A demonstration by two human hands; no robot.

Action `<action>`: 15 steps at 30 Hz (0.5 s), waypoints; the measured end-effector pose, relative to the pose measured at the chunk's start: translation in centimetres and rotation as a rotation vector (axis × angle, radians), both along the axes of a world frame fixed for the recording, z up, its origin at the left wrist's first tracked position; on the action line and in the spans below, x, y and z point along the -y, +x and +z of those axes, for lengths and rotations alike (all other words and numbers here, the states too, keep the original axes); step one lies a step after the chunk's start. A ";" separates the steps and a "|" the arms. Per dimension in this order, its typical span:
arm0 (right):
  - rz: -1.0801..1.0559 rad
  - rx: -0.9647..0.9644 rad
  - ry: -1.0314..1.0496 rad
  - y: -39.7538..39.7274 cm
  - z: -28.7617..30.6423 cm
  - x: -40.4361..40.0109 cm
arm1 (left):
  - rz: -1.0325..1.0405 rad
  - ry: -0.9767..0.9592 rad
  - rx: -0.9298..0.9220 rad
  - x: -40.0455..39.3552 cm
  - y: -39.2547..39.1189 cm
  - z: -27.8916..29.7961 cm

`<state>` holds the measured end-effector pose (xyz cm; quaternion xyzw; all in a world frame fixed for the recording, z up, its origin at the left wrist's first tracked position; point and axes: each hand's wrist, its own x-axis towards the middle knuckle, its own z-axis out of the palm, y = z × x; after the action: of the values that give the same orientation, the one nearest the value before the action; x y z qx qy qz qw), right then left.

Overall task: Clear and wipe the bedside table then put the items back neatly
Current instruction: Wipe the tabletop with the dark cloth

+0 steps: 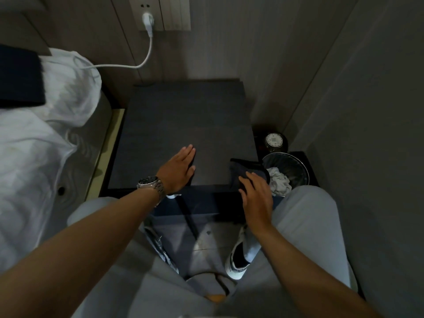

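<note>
The dark grey bedside table point(183, 125) stands in the middle of the head view with a bare top. My left hand point(180, 167), with a metal watch on the wrist, lies flat on the front left part of the top, fingers straight. A dark cloth point(245, 169) sits at the table's front right corner. My right hand point(255, 193) rests on the cloth's near edge with straight fingers.
A black wire waste bin point(296, 166) with crumpled white paper stands right of the table, a round dark object point(275, 141) behind it. The bed with white linen point(34, 145) lies to the left. A white charger cable point(146, 47) hangs from the wall socket.
</note>
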<state>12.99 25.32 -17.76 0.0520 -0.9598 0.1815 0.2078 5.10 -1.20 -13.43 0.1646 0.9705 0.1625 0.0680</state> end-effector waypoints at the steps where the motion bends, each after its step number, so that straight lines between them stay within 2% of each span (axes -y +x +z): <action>1: 0.033 -0.008 0.032 -0.4 0.0 -0.4 | -0.001 0.005 0.000 0.2 0.0 0.0; 4: 0.141 -0.051 0.094 -1.3 -0.2 -1.2 | 0.001 0.004 -0.010 0.4 0.0 0.1; 11: 0.385 -0.108 0.079 -2.2 -0.6 1.2 | -0.017 -0.014 -0.046 1.2 0.3 0.4; 15: 0.442 -0.089 0.123 -2.3 -0.6 4.0 | 0.090 -0.049 -0.066 3.6 1.0 0.0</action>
<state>10.71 21.36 -18.32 0.2812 -0.9242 0.1614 0.2015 6.06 -4.75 -13.41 0.1243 0.9823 0.1362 0.0325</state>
